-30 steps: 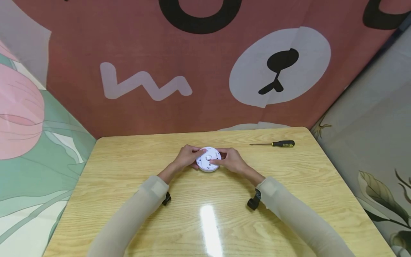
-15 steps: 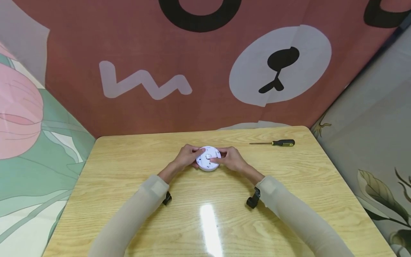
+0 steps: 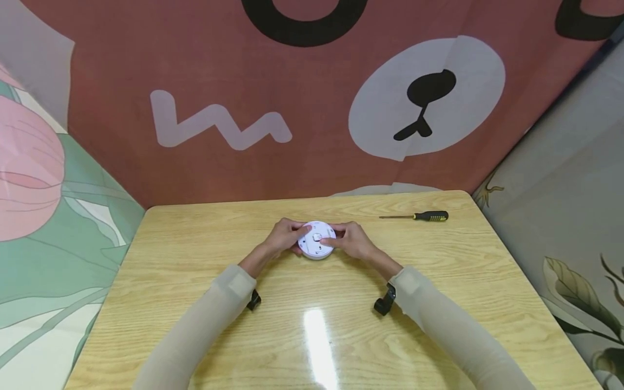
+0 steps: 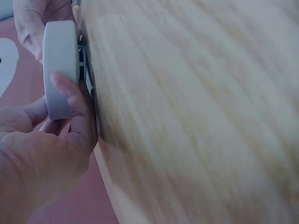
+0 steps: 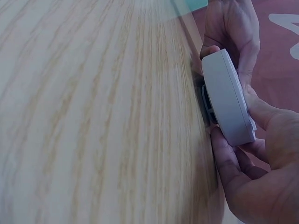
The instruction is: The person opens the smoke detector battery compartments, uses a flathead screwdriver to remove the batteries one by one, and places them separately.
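Both hands hold a round white smoke detector (image 3: 314,251) low over the table, its flat back turned up. At its left edge my left hand (image 3: 283,237) grips the rim, thumb on the back and fingers around the side and below. My right hand (image 3: 356,241) grips the right edge, with its thumb pressed near the middle of the back. In the left wrist view, the white side wall (image 4: 60,49) shows, with a slotted vent (image 4: 82,63) facing the table. The right wrist view shows the detector (image 5: 226,98) between both hands, fingertips curled beneath it.
A screwdriver (image 3: 430,216) with a black and yellow handle lies at the back right of the wooden table (image 3: 234,336). A reddish printed cloth (image 3: 312,179) hangs behind the table's back edge, and patterned cloths hang at both sides.
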### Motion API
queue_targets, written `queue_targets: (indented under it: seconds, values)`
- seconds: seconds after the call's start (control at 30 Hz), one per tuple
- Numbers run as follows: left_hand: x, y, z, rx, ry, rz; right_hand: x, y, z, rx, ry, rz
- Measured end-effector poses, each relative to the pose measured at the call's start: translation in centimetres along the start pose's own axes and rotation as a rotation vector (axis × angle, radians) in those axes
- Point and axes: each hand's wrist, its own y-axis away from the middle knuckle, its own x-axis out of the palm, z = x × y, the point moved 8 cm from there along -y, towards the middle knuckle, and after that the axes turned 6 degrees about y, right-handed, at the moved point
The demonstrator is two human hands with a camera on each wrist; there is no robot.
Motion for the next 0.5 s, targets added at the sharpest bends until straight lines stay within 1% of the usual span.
queue_targets:
  seconds: [0.23,0.4,0.5]
  values:
    - [0.04,0.03,0.3,-0.044,0.039,0.035,-0.36,-0.21,0.13,-0.017,0.015,-0.003]
    - [0.02,0.02,0.5,-0.054,0.06,0.032,-0.42,-0.3,0.15,-0.023,0.022,-0.003]
    - [-0.01,0.06,0.52,-0.053,0.064,0.023,-0.44,-0.42,0.13,-0.013,0.025,0.007]
